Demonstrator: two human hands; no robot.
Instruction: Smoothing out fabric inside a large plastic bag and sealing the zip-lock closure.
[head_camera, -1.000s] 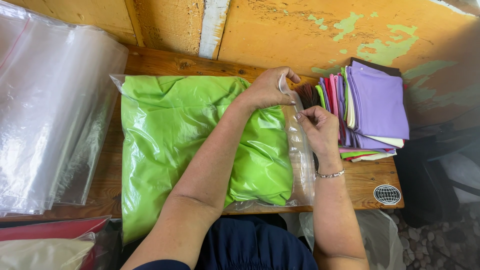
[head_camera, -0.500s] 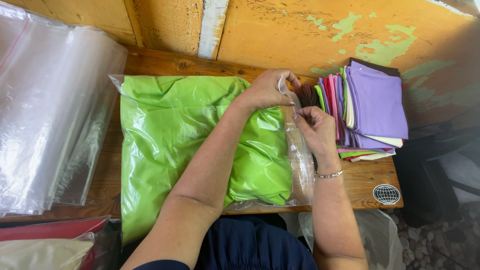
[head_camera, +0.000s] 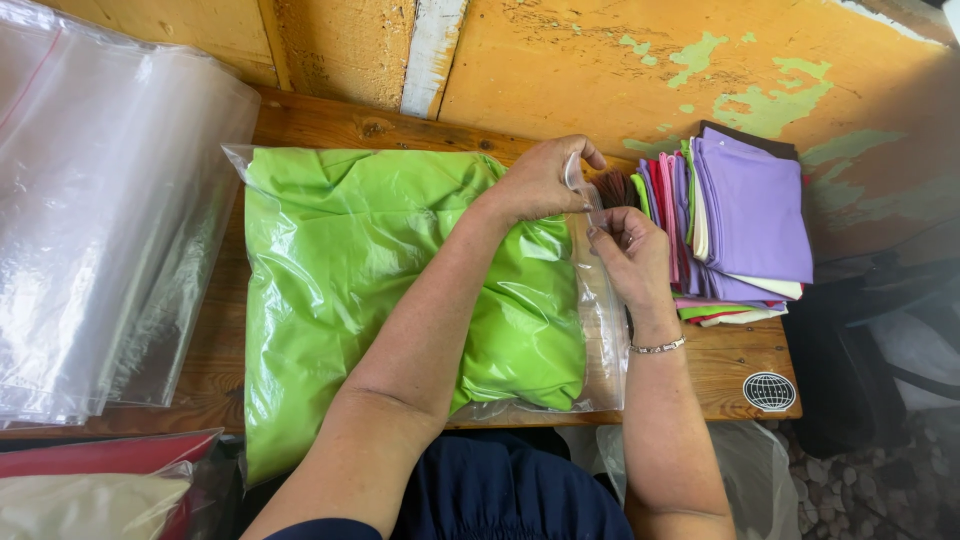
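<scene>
Hands unmoved, glossy bag (head_camera: 600, 300) (green cloth (head_camera: 400, 290))

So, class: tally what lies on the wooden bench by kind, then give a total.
Bagged green cloth: 1
Stack of folded coloured cloths: 1
Pile of empty clear bags: 1
Round sticker: 1
Total: 4

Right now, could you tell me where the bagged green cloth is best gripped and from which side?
Probably at the clear plastic bag's open mouth strip on the right, coming from that edge. There the film lies flat and empty beyond the green cloth, where the left hand and right hand pinch it.
</scene>
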